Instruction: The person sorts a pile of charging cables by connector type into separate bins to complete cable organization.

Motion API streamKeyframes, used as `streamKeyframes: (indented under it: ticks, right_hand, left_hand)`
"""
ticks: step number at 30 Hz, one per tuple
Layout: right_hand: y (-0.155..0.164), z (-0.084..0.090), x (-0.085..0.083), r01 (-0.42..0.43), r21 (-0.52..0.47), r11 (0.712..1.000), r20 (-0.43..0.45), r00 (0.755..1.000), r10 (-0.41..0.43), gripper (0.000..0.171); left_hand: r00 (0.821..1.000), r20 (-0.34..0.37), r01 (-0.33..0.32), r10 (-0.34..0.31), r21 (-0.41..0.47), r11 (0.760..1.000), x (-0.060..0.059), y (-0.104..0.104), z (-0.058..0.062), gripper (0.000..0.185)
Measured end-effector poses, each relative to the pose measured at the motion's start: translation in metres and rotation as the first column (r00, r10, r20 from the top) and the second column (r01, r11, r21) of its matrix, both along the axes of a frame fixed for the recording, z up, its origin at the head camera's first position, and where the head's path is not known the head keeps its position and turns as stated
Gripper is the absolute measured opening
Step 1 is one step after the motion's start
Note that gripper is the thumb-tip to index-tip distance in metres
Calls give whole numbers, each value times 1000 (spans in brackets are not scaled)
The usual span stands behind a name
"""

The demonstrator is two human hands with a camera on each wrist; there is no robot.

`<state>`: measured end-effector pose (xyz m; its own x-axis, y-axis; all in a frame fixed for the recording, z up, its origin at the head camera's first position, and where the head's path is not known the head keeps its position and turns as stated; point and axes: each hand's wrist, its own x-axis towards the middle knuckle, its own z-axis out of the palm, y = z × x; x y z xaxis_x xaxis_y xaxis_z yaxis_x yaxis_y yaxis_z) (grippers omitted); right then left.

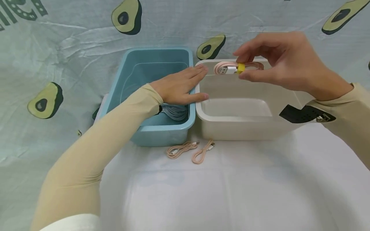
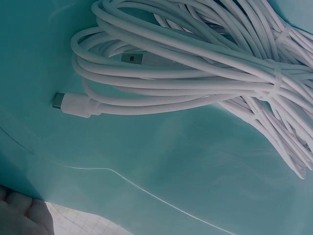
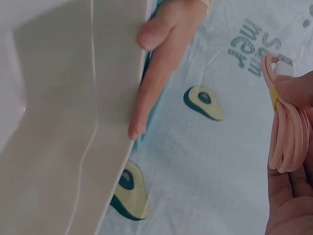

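My right hand pinches a coiled pink USB cable above the back of the off-white bin. A yellow tie wraps the coil, and a white USB plug shows at its side; the right wrist view shows the same coiled cable between thumb and fingers. My left hand lies with straight fingers across the adjoining rims of the off-white bin and the blue bin. Under the left wrist, bundled white cables lie inside the blue bin, partly hidden by the arm in the head view.
Two more coiled pink cables, a left one and a right one, lie on the white cloth in front of the bins. Behind the bins hangs a sheet printed with avocados.
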<state>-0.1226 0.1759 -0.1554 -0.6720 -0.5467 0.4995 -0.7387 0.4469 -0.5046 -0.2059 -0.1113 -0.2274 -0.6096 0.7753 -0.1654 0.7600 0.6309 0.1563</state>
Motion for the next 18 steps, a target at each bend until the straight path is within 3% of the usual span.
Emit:
streamKeyframes:
  ticks: [10, 18]
  right_hand:
    - [2, -8, -25, 121, -29, 992, 61, 991, -119, 44]
    - [10, -19, -41, 176, -76, 981, 196, 968, -158, 44]
  left_hand:
    - [1000, -11, 1, -1, -6, 1000, 5, 2, 2, 93]
    - [1000, -14, 10, -10, -6, 1000, 10, 7, 5, 93]
